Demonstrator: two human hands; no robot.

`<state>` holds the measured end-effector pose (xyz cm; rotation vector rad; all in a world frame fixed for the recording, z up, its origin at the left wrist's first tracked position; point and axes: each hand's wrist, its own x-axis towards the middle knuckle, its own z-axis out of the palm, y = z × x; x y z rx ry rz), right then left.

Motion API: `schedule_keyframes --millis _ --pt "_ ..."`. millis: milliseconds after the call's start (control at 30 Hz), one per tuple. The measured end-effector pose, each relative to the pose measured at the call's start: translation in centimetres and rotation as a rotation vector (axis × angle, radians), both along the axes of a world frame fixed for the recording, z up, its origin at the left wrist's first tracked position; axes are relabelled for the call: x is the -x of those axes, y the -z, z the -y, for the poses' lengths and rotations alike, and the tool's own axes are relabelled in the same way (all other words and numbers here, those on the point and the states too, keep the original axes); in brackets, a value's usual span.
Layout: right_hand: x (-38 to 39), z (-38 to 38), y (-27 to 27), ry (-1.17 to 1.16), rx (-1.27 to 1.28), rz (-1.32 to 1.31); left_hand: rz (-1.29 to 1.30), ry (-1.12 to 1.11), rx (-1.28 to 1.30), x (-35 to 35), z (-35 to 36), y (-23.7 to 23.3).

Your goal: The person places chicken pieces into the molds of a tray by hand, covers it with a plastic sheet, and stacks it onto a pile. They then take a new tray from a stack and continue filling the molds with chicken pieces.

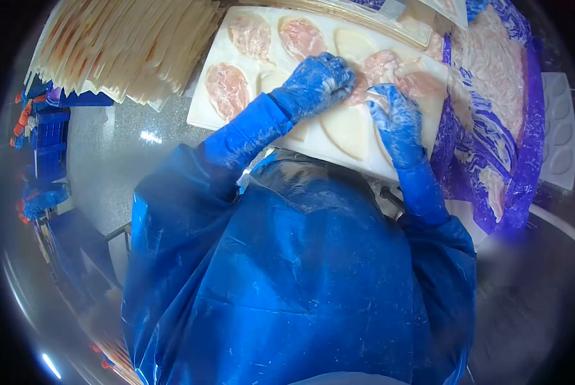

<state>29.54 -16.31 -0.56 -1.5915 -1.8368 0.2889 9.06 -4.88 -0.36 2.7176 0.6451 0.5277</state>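
Observation:
A white board (201, 109) with oval hollows lies before me. Pale pink meat pieces fill hollows at its left and top, one of them a flat oval piece (228, 90). My left hand (319, 80), in a blue glove, is closed at the board's middle, by the left edge of loose raw meat (383, 67). Bent fingers hide what it grips, if anything. My right hand (396, 112), also gloved in blue, has its fingers closed on the lower edge of that meat. An oval hollow (345, 131) shows below, between the hands.
Stacked thin trays or sheets (124, 48) stand at the upper left. A purple plastic sheet (534, 128) with a heap of pale meat (492, 70) lies at the right. Beyond it is another white moulded board (558, 128). Blue crates (51, 144) are at far left.

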Motion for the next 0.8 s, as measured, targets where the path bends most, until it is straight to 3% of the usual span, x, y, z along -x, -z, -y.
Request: schedule_keyframes --millis 33,67,100,167,233,300,333,367,400,467,500,567,600,633,700,733,767,800 --pt "0.2 0.2 -0.4 -0.003 0.0 0.002 0.146 0.031 0.046 0.1 0.4 0.3" --pt "0.6 0.4 -1.0 -0.016 0.042 -0.261 0.297 -0.022 0.027 -0.4 1.1 0.1" --pt "1.0 0.4 -1.3 -0.028 0.087 -0.524 0.301 -0.024 0.028 -0.4 1.5 -0.4" --pt "0.9 0.2 -1.8 -0.067 0.013 -0.41 0.134 0.033 0.094 -0.1 1.9 -1.2" --pt "1.5 0.8 -3.7 -0.028 0.259 -0.879 0.169 0.068 0.052 0.4 1.6 0.4" --pt "2.4 1.0 -4.2 -0.038 0.294 -0.928 0.516 0.04 0.715 1.6 2.9 -0.4" --pt "3.3 1.1 -4.6 -0.052 0.297 -1.1 0.692 0.063 1.105 2.4 3.4 -1.4" --pt "4.1 1.1 -4.7 -0.069 0.293 -1.273 0.693 0.057 1.109 3.7 3.6 -2.5" --pt "4.6 1.3 -4.1 -0.071 0.294 -1.276 0.698 0.026 1.164 5.4 3.4 -3.4" --pt "5.7 1.7 -2.5 0.153 0.424 -0.879 0.594 -0.128 1.251 8.6 2.8 -3.9" --pt "6.0 1.6 -2.4 0.15 0.429 -0.88 0.595 -0.134 1.253 9.8 2.5 -3.4" --pt "6.2 1.3 -2.5 -0.012 0.415 -0.168 0.337 -0.537 0.636 11.4 2.1 -2.8" --pt "7.5 1.3 -2.4 0.041 0.252 -0.138 0.307 -0.627 0.665 11.9 2.3 -3.5" --pt "8.6 0.7 -2.5 0.042 0.254 -0.138 0.306 -0.626 0.667 11.9 2.7 -3.3" --pt "10.3 -1.6 -3.3 -0.131 -0.167 0.17 0.632 -0.458 0.541 11.1 3.6 -2.1" --pt "10.8 -2.0 -0.7 -0.135 -0.084 0.211 0.535 -0.417 0.552 10.8 4.1 -1.6" --pt "10.8 -2.8 0.0 -0.135 -0.086 0.212 0.205 -0.29 0.162 10.8 4.2 -1.8" --pt "10.8 -3.7 0.4 -0.117 0.017 -0.018 0.138 -0.292 0.052 10.5 5.1 -1.9"
